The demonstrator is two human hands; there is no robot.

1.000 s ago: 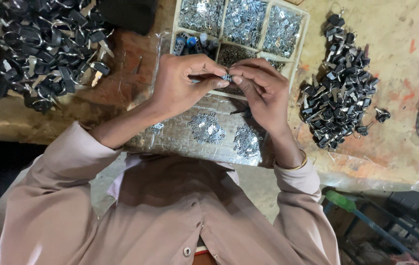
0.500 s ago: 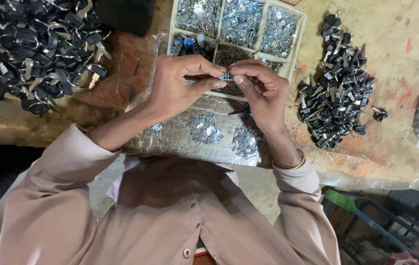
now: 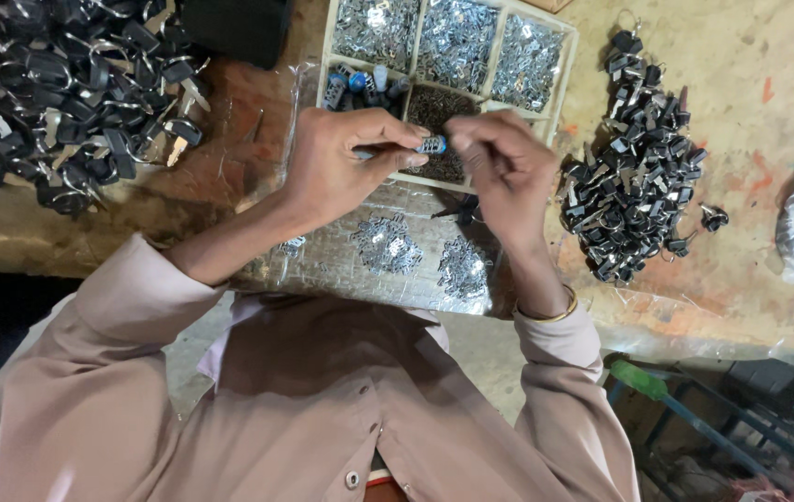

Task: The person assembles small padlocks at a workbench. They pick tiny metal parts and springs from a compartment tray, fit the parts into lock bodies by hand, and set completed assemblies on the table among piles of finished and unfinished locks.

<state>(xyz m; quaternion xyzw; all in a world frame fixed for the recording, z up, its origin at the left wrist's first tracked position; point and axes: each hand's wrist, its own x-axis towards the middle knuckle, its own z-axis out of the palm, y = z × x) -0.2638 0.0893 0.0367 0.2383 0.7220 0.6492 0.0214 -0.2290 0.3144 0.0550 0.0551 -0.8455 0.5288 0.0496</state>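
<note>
Just above the middle of the frame, a small metal cylinder (image 3: 431, 145) sat pinched between the two hands, its long axis running left-right across the picture. The left hand (image 3: 337, 163) clamped it between thumb and forefinger from the left; the right hand (image 3: 499, 167) closed its fingertips on the other end, so both hands were equally near and touching it.

Behind them, at top centre, stood one divided tray (image 3: 560, 84) (five compartments could be counted, three holding silver bits, one dark bits, one a few capped pieces). Two heaps of black-headed keys lay on the bench: one pile at upper left (image 3: 62, 102), another at right (image 3: 639, 177). Two small silver heaps (image 3: 388, 246) rested on plastic sheeting below the hands.
</note>
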